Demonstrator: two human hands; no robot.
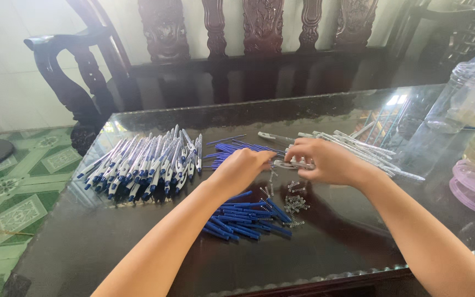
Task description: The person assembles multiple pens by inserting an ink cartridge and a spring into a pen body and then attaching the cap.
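- Clear pen barrel (294,164) is pinched between my right hand (328,161) and my left hand (241,168).
- Small springs (294,202) lie just below them.

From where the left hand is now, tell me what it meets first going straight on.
Probably the loose blue refills just beyond the left hand, with the pen part the right hand holds close beside; depth is unclear.

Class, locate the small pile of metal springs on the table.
In the head view, the springs lie centre-table, just below the right hand, right of the blue refills.
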